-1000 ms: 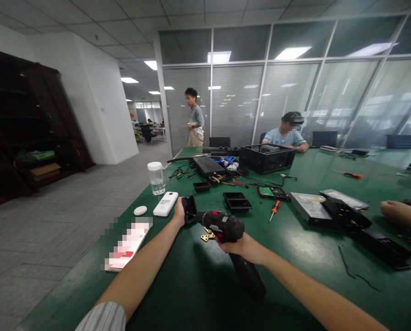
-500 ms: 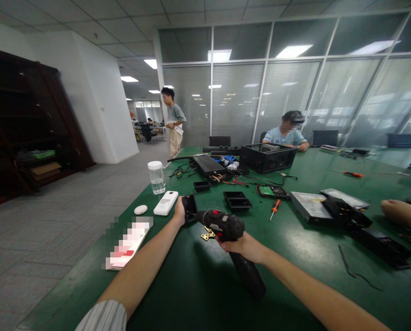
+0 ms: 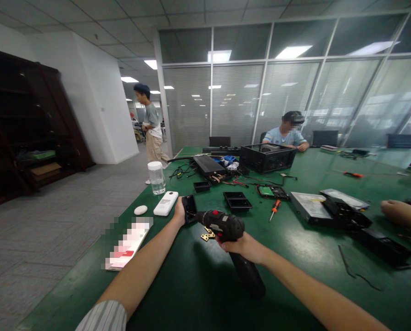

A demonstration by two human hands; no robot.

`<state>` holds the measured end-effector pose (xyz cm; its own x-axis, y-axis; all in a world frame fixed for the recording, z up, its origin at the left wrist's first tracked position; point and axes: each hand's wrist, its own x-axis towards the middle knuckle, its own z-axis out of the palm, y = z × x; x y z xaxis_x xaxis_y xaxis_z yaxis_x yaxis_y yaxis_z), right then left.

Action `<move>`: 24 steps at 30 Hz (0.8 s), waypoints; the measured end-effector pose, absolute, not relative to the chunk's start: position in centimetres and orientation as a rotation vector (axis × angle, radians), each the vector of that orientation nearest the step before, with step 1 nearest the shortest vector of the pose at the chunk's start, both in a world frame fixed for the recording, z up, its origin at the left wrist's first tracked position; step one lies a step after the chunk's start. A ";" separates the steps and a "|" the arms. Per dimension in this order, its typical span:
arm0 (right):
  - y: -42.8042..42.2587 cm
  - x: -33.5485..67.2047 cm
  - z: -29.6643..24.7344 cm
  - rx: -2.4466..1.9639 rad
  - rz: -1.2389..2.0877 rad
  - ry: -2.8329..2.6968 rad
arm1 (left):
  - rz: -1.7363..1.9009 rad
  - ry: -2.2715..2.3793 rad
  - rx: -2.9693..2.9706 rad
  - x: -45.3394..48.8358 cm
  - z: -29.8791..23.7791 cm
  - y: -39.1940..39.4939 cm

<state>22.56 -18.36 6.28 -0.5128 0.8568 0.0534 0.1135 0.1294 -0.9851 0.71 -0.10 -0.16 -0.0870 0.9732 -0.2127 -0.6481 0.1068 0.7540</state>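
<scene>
My left hand (image 3: 180,211) grips a small black plastic box (image 3: 190,205), tilted so that its hollow side faces right. In my right hand (image 3: 243,246) is a black cordless drill (image 3: 226,225) with red buttons, its fingers wrapped round the handle. The drill's nose points left into the box; whether the bit touches a screw is too small to tell. Beneath the drill's nose lie several brass-coloured metal plates (image 3: 208,234). Two joined black plastic boxes (image 3: 238,201) lie beyond the drill, and another black box (image 3: 201,186) is farther back.
An orange screwdriver (image 3: 275,210) and an opened hard drive (image 3: 272,191) lie to the right, near metal drives (image 3: 310,209). A water bottle (image 3: 156,177) and a white device (image 3: 166,203) stand left. Another person's hand (image 3: 403,214) is at the right edge. A black computer case (image 3: 267,157) sits farther back.
My hands, the drill and the box hold nearly the same place. In the background, a walking person has moved to the left.
</scene>
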 end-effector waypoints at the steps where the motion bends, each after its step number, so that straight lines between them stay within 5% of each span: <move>1: -18.4 22.5 6.4 -0.943 1.440 -1.751 | 1.438 0.861 0.493 0.7 -0.1 -0.1; 24: -18.3 22.7 6.3 -0.980 1.393 -1.813 | 1.444 0.842 0.469 0.8 -0.1 -0.2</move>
